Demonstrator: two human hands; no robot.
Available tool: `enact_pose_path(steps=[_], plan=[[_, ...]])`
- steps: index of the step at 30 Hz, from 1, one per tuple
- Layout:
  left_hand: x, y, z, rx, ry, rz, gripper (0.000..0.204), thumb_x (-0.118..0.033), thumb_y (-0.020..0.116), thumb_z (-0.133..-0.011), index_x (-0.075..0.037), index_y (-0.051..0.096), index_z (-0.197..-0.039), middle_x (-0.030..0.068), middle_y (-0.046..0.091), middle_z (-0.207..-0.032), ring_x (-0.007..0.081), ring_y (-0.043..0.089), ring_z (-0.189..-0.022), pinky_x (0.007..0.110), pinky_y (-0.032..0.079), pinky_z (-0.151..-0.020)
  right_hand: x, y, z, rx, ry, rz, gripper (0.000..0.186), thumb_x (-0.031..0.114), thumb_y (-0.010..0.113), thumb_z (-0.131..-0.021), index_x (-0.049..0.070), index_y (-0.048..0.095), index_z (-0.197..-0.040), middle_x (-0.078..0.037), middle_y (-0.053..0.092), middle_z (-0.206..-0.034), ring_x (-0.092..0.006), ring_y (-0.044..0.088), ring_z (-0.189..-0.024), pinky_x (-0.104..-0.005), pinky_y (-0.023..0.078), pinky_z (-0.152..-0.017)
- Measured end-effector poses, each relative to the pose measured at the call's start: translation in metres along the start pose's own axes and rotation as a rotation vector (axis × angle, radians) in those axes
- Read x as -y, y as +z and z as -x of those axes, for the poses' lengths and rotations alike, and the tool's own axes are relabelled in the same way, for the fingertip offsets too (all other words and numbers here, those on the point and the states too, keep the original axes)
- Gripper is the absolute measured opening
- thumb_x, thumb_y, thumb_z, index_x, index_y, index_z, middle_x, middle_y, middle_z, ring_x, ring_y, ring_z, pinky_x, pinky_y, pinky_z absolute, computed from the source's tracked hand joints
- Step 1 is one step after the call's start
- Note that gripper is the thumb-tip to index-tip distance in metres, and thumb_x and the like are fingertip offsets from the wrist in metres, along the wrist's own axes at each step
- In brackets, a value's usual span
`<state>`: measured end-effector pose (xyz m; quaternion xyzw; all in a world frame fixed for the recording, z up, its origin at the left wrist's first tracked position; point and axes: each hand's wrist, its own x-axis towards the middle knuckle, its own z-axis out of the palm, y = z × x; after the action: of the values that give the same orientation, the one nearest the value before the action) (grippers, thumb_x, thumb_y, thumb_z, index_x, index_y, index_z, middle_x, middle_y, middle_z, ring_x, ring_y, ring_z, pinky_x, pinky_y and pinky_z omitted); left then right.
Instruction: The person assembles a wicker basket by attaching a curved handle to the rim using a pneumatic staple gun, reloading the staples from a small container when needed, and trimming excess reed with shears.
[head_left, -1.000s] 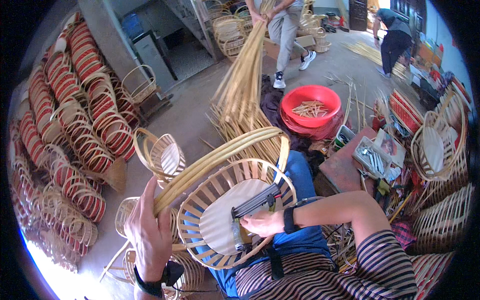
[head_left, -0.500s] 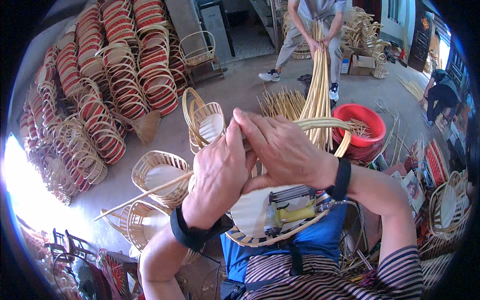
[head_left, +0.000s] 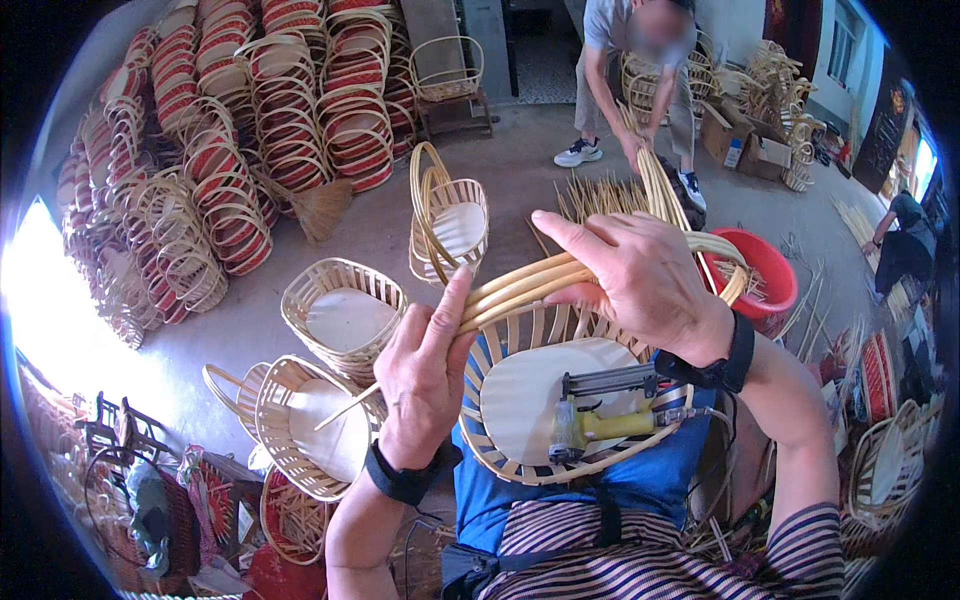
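A handle of several pale cane rods [head_left: 525,285] stretches side by side between my hands, above the basket [head_left: 478,425] on my lap. My left hand [head_left: 425,375] is closed round its left end, from which a thin rod end sticks out low to the left. Closed over the rods farther right is my right hand [head_left: 645,280], its index finger pointing left; the bundle bends down past that wrist. In the basket, on its pale flat base, lies a yellow-green nail gun [head_left: 605,425] with a hose.
Woven baskets [head_left: 340,310] stand on the floor at left, one with a tall handle [head_left: 447,225] beyond. Stacks of red-banded baskets [head_left: 355,120] fill the far left. Ahead, a co-worker [head_left: 640,60] grips long canes [head_left: 660,190] near a red basin [head_left: 765,265]. Another person [head_left: 905,240] crouches far right.
My hands, close together before, are now apart, uncovering the row of rods between them. The left moved down, the right moved right. The co-worker bends lower over the canes, and my view has shifted.
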<state>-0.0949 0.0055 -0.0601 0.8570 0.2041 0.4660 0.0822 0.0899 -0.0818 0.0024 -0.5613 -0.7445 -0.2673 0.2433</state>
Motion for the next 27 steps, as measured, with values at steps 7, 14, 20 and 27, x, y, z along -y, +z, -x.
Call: enact_pose_path(steps=[7, 14, 20, 27], plan=[[-0.004, 0.017, -0.004, -0.066, -0.02, 0.26, 0.045, -0.003, 0.055, -0.07, -0.007, 0.045, -0.113, 0.0081, 0.046, -0.067, 0.0194, 0.046, -0.054, 0.027, 0.04, -0.05, -0.001, -0.013, 0.004, 0.02, 0.09, -0.043, 0.056, 0.029, 0.065, -0.059, 0.005, 0.047, -0.106, -0.011, 0.056, -0.075, -0.0266, 0.054, -0.065, -0.0318, 0.043, -0.058], [-0.021, 0.024, -0.01, -0.082, -0.127, 0.387, 0.053, -0.007, 0.059, -0.069, -0.002, 0.035, -0.116, 0.0088, 0.051, -0.066, 0.0201, 0.051, -0.055, 0.027, 0.041, -0.051, 0.022, -0.034, -0.008, 0.095, -0.108, 0.246, 0.082, 0.064, 0.034, -0.069, -0.004, 0.036, -0.114, -0.017, 0.044, -0.104, -0.0278, 0.042, -0.094, -0.0409, 0.028, -0.083], [-0.028, 0.013, -0.021, 0.071, -0.14, 0.407, 0.053, -0.012, 0.06, -0.069, -0.002, 0.032, -0.113, 0.0118, 0.051, -0.069, 0.0275, 0.053, -0.06, 0.032, 0.043, -0.055, 0.016, -0.001, -0.017, 0.154, -0.198, 0.129, 0.077, 0.06, 0.05, -0.058, -0.006, 0.047, -0.097, -0.008, 0.047, -0.065, -0.0183, 0.05, -0.058, -0.0261, 0.04, -0.053], [0.018, -0.003, -0.008, 0.822, -0.22, 0.569, 0.018, -0.014, 0.056, -0.073, -0.001, 0.048, -0.082, 0.0098, 0.049, -0.073, 0.0182, 0.05, -0.069, 0.027, 0.04, -0.06, 0.0, -0.004, -0.007, 0.101, -0.251, 0.224, 0.05, 0.047, 0.045, -0.07, -0.002, 0.051, -0.079, -0.006, 0.048, -0.058, -0.0181, 0.052, -0.052, -0.0256, 0.041, -0.047]])
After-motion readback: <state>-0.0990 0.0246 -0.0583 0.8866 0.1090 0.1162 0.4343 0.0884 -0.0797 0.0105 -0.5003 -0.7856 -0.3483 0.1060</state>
